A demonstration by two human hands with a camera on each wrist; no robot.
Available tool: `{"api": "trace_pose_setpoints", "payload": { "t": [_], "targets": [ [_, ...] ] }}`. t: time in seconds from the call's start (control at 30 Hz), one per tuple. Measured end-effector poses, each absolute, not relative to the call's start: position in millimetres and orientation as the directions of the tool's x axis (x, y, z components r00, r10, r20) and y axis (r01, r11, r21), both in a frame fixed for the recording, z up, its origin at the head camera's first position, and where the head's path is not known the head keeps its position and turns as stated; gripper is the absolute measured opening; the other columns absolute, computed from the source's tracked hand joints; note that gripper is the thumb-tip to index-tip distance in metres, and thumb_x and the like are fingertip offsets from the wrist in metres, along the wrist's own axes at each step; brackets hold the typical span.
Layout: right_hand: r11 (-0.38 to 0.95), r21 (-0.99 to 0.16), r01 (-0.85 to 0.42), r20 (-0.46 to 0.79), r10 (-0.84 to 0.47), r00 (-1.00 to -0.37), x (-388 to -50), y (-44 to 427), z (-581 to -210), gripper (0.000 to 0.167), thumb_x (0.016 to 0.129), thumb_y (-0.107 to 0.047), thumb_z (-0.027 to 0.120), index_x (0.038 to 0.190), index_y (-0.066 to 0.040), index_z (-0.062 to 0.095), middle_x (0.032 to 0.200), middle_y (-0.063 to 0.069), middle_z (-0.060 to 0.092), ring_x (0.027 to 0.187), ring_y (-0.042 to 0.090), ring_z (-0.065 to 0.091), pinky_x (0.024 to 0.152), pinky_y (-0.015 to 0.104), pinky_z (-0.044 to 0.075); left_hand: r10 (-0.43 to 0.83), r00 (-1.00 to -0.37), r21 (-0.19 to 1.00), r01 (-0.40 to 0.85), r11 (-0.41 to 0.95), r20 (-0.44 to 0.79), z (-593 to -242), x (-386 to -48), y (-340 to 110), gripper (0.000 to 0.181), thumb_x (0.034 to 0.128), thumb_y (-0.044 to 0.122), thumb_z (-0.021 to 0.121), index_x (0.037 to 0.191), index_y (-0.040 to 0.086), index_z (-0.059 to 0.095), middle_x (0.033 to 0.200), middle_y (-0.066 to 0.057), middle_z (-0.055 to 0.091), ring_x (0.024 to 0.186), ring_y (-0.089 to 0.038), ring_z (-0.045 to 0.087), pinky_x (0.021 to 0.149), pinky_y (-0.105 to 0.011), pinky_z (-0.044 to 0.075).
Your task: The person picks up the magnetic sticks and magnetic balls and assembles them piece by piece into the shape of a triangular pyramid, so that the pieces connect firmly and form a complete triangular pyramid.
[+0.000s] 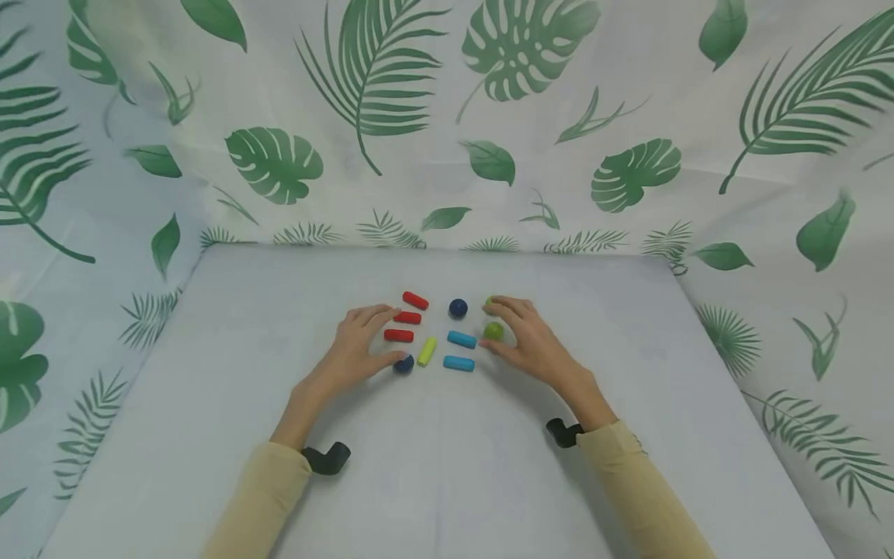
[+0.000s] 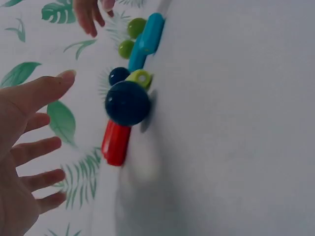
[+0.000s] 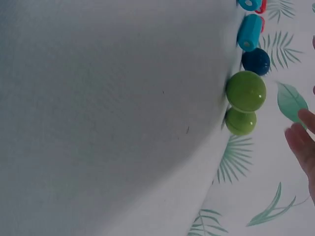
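Observation:
My left hand (image 1: 356, 347), fingers spread, hovers beside three red cylinders (image 1: 399, 335). Its thumb is over a dark blue ball (image 1: 403, 366); in the left wrist view the hand stands apart from that ball (image 2: 127, 103). On the other side my right hand (image 1: 528, 339) spreads its fingers around two green balls (image 1: 493, 331), the farther one partly hidden by the fingers. The right wrist view has those fingertips clear of the green balls (image 3: 245, 92). Between the hands lie a yellow-green cylinder (image 1: 427, 352), two light blue cylinders (image 1: 459, 363) and a second dark blue ball (image 1: 458, 308).
Everything sits on a white table (image 1: 440, 466). A white curtain with green leaf prints (image 1: 419, 178) rises behind the table and along both sides. Black wrist cameras (image 1: 328, 459) stick out near the sleeve cuffs.

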State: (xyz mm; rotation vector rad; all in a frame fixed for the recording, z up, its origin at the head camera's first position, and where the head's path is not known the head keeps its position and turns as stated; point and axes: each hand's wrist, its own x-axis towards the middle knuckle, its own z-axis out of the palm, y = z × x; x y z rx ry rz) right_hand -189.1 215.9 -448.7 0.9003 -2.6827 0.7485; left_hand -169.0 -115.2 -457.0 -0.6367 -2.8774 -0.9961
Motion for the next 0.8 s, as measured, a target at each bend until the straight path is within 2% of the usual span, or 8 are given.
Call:
{"api": "trace_pose_setpoints", "payload": {
  "t": [0.13, 0.33, 0.5, 0.63, 0.8],
  "targets": [
    [0.646, -0.468, -0.603, 0.322, -0.511, -0.797, -187.1, 211.8, -450.6, 0.053, 0.087, -0.02, 0.084, 0.133, -0.004, 0.063, 0.138, 0.017, 0.06, 0.13, 0.034, 0.054, 0.108, 0.052, 0.048, 0.385, -0.92, 0.653, 0.335, 0.679, 0.071, -463.2, -164.3, -107.8, 0.071, 0.0876, 0.024, 0.084, 0.149, 0.01, 0.052, 0.151, -0.016, 0.048, 0.137, -0.036, 0.042, 0.109, -0.053, 0.048],
    [0.583, -0.555, -0.593, 0.27, -0.548, -0.792, -187.4, 204.7, -455.3, 0.044, 0.088, -0.016, 0.082, 0.127, -0.001, 0.066, 0.129, 0.014, 0.064, 0.11, 0.032, 0.063, 0.096, 0.049, 0.056, 0.423, -0.905, 0.659, 0.343, 0.669, 0.042, -470.5, -159.8, -100.8, 0.064, 0.0864, 0.019, 0.084, 0.142, 0.006, 0.057, 0.144, -0.014, 0.056, 0.132, -0.033, 0.05, 0.11, -0.05, 0.048],
    [0.546, -0.605, -0.58, 0.229, -0.578, -0.783, -187.3, 200.1, -457.1, 0.039, 0.088, -0.014, 0.082, 0.122, -0.001, 0.067, 0.12, 0.015, 0.067, 0.1, 0.031, 0.066, 0.088, 0.046, 0.059, 0.434, -0.9, 0.672, 0.348, 0.654, 0.044, -473.8, -156.7, -96.8, 0.063, 0.085, 0.017, 0.085, 0.141, 0.006, 0.059, 0.141, -0.012, 0.06, 0.122, -0.03, 0.056, 0.104, -0.047, 0.052],
    [0.545, -0.622, -0.562, 0.178, -0.6, -0.78, -186.2, 197.2, -459.4, 0.038, 0.088, -0.011, 0.081, 0.121, 0.0, 0.066, 0.118, 0.016, 0.069, 0.098, 0.029, 0.067, 0.085, 0.043, 0.06, 0.419, -0.908, 0.685, 0.317, 0.656, 0.02, -476.2, -154.2, -94.9, 0.059, 0.0854, 0.016, 0.085, 0.139, 0.007, 0.061, 0.135, -0.011, 0.063, 0.114, -0.026, 0.059, 0.099, -0.045, 0.055],
    [0.57, -0.615, -0.545, 0.096, -0.632, -0.769, -184.4, 190.7, -460.9, 0.039, 0.088, -0.008, 0.08, 0.123, 0.001, 0.066, 0.117, 0.014, 0.07, 0.102, 0.027, 0.066, 0.088, 0.041, 0.059, 0.409, -0.913, 0.691, 0.297, 0.659, 0.003, -478.9, -151.6, -94.5, 0.05, 0.0866, 0.014, 0.083, 0.133, 0.007, 0.065, 0.131, -0.01, 0.065, 0.12, -0.027, 0.061, 0.104, -0.044, 0.053]
  ]
}}
